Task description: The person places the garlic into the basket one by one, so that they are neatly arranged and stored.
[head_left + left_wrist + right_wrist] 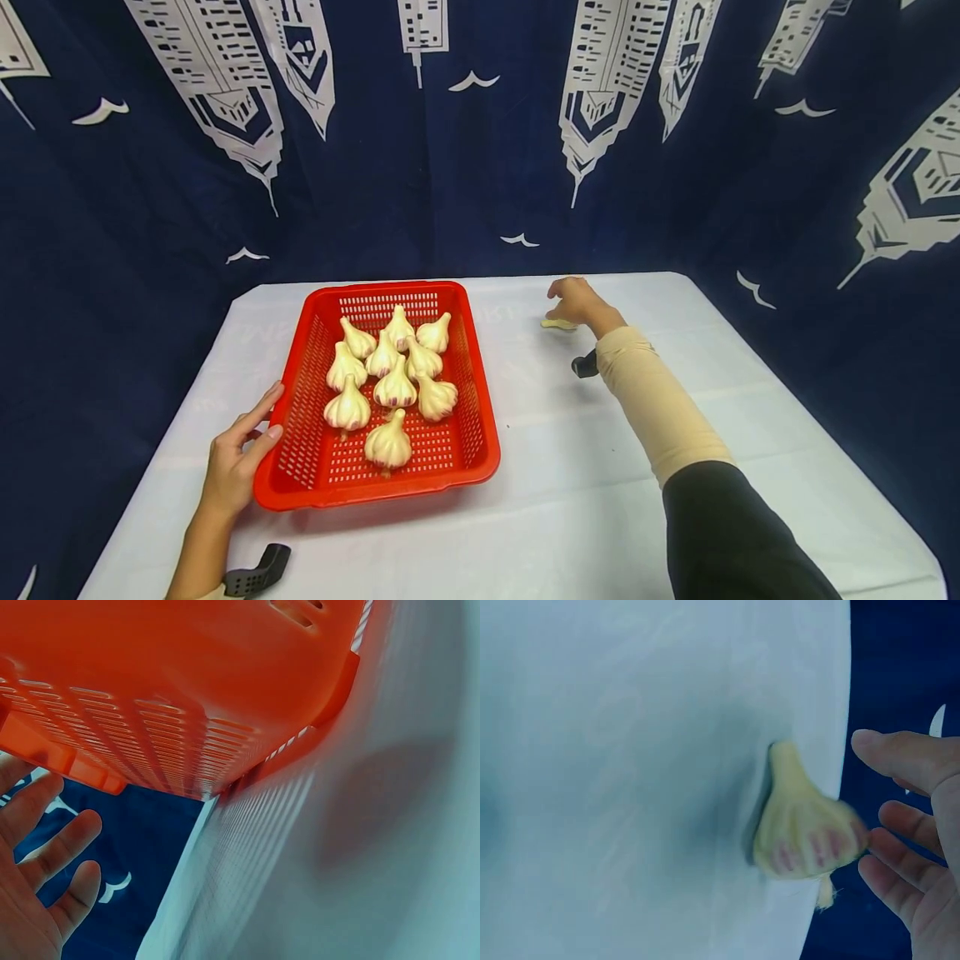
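A red plastic basket (491, 433) with slotted walls stands at the left-middle of the table, several garlic bulbs (395, 390) inside it. My left hand (231, 475) is at the basket's near-left side, thumb and forefinger touching its rim; in the left wrist view the other fingers (64, 844) spread loosely outside the wall. At the far right, a single garlic bulb (810, 825) with purple streaks lies on its side on the table. My right hand (577, 302) reaches over it, thumb and fingers apart, with fingertips (876, 871) right at the bulb's rounded side.
A white cloth covers the table (570, 500). Behind and around it hangs a dark blue curtain (480, 167) printed with white buildings. Black wrist devices show at the left wrist (258, 571) and right wrist (585, 365).
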`<action>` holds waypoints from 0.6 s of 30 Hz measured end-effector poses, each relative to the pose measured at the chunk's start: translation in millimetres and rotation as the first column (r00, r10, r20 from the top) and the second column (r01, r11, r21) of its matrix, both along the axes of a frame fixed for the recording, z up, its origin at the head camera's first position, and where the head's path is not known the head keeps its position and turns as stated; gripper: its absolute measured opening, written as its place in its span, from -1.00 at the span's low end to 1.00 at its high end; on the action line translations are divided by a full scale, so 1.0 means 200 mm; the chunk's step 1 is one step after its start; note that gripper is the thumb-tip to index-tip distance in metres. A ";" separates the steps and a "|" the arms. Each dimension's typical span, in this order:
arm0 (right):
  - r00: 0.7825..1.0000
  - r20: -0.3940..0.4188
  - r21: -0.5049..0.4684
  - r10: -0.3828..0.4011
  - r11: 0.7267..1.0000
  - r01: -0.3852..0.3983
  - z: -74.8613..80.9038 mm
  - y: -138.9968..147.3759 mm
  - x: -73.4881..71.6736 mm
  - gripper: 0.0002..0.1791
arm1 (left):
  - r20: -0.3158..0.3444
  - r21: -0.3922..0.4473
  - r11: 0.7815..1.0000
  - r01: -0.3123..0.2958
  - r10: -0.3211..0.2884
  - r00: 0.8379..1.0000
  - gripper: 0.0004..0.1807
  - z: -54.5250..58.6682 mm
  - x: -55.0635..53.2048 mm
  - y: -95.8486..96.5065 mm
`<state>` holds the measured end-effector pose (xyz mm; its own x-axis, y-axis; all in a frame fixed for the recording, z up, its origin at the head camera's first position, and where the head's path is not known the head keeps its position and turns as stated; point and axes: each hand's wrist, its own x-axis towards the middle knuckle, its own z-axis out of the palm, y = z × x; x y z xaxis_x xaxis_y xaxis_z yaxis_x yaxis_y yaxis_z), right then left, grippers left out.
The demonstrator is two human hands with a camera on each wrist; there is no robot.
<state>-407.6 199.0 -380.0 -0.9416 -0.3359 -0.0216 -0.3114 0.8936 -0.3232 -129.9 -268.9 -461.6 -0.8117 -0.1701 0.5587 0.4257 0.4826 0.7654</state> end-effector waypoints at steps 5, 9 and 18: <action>1.000 -0.005 0.012 -0.027 1.000 0.027 -0.03 0.03 -0.01 -0.48 | 0.002 -0.002 1.000 -0.002 0.002 1.000 -0.46 0.00 0.00 0.00; 0.999 -0.001 0.021 -0.034 0.999 0.034 -0.05 0.04 -0.03 -0.42 | 0.005 -0.001 1.000 -0.003 0.003 1.000 -0.45 0.01 0.00 0.00; 0.998 0.027 0.110 -0.064 0.992 0.061 -0.09 0.04 -0.02 -0.19 | 0.006 -0.004 1.000 0.000 0.000 1.000 -0.45 0.01 0.00 0.00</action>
